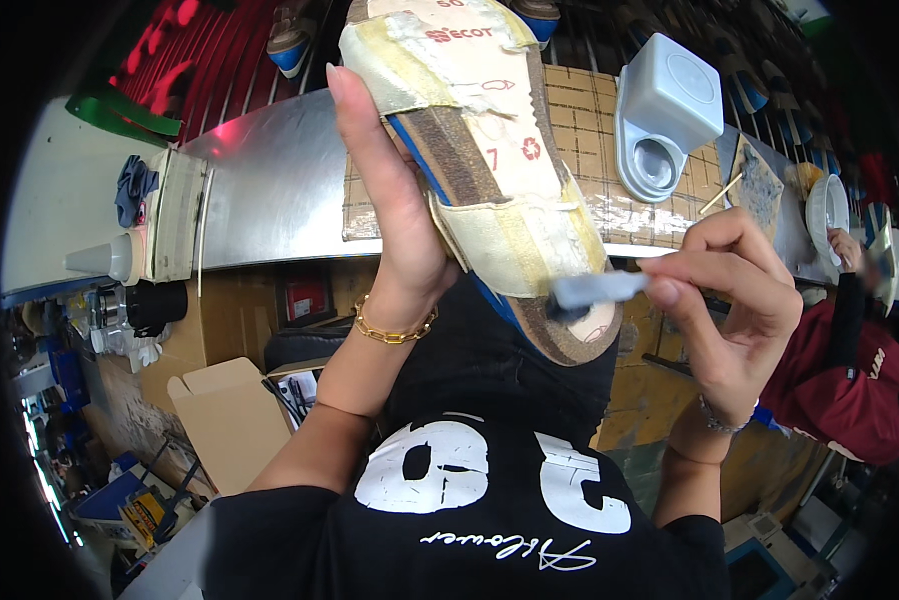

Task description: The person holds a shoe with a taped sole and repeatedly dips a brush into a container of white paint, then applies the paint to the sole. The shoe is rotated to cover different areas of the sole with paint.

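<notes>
My left hand (pixel 395 190) is closed around the left side of an upturned, unfinished sandal (pixel 505 150), thumb along its edge. The sandal has a brown cork-like rim, a pale sole board with red print, and cream straps folded over the underside with yellowish smears. Blue shows along its left side, inside the straps. My right hand (pixel 735 305) pinches a small greyish brush (pixel 598 290) between thumb and fingertips. Its dark, blurred tip is at the sandal's near end, just below the lower strap; whether it touches is hard to tell.
A pale dispenser with a round cup (pixel 670 115) stands on cardboard (pixel 580 110) over the metal bench (pixel 270 185). Right of it are a thin stick (pixel 722 193) and a stained board (pixel 753 185). Several shoes (pixel 288 45) sit on the rack behind. A co-worker (pixel 845 370) holds a translucent bowl (pixel 828 215).
</notes>
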Tool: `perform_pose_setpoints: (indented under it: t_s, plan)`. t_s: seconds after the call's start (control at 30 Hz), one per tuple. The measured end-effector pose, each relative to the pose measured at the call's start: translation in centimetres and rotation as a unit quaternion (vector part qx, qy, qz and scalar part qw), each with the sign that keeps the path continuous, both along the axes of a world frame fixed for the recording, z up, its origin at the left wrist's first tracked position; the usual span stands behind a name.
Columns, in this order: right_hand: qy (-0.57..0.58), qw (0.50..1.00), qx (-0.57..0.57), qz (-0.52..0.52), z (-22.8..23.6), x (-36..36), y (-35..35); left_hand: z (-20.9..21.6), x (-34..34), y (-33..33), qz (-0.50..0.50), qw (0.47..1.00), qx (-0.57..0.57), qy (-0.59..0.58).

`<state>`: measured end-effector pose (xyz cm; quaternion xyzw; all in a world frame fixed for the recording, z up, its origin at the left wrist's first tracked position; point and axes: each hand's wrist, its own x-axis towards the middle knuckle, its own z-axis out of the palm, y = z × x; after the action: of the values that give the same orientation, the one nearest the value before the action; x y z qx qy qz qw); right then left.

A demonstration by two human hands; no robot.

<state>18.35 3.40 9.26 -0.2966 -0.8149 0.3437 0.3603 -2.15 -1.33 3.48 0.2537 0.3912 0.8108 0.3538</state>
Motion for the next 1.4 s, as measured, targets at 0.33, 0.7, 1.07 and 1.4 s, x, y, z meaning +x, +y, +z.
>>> perform_pose_setpoints:
  t_s: [0.33, 0.7, 1.07, 1.4]
  plan:
    - [0.040, 0.998, 0.056, -0.013, -0.5, 0.5, -0.6, -0.2, -0.2, 0.4, -0.022, 0.999, -0.006, -0.023]
    - [0.055, 0.987, 0.034, 0.145, -1.5, 1.4, 0.4, -1.9, -2.0, 1.1, -0.288, 0.932, 0.084, -0.204]
    - [0.093, 0.977, -0.054, 0.185, -2.7, 0.7, 1.2, -2.5, -1.4, 2.3, -0.356, 0.914, 0.020, -0.195]
    - [0.107, 0.973, -0.077, 0.188, -3.0, 0.5, 1.7, -3.1, -1.9, 2.3, -0.392, 0.896, 0.076, -0.191]
